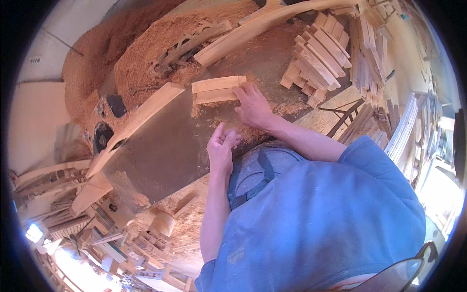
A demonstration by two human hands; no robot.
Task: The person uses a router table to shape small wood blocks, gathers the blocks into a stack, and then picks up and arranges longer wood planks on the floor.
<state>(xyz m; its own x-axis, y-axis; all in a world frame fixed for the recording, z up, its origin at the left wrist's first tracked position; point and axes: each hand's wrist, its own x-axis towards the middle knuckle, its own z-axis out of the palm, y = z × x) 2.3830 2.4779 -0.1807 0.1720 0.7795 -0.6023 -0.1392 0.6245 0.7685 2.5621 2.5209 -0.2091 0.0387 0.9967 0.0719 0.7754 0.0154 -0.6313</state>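
Observation:
Two short, pale wooden pieces [218,89] lie one against the other on the dark machine table [160,146]. My right hand [254,106] grips their right end, its fingertips bent over the edge. Closer to my body, my left hand [224,147] hovers above the table's near edge. Its fingers are loosely bent and apart, with nothing visible in them. A gap separates it from the wood.
A long board [136,121] stands along the table's left side. A curved beam [253,31] crosses the far side beside a sawdust heap [146,53]. Stacked wooden strips [318,53] sit at the right. Sawdust is scattered near my hands.

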